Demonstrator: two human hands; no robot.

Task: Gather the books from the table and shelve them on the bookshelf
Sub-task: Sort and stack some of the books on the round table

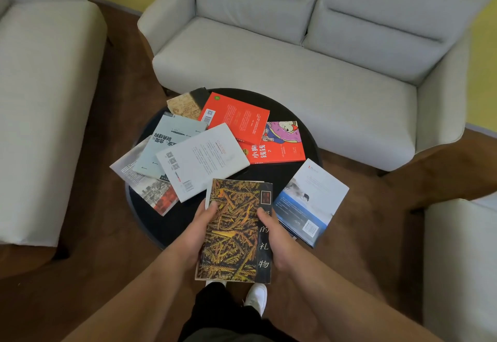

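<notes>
A dark book with a golden leaf pattern is held above the near edge of the round black table. My left hand grips its left side and my right hand grips its right side. A second, white book seems to lie under it. Several more books lie spread on the table: a white one, a pale blue one, a grey and red one, a plain red one, a red cartoon one, a tan one, and a blue and white one overhanging the right edge.
A grey two-seat sofa stands behind the table. Another grey seat is at the left and a pale one at the right. The floor is dark wood. No bookshelf is in view. My white shoes show below the book.
</notes>
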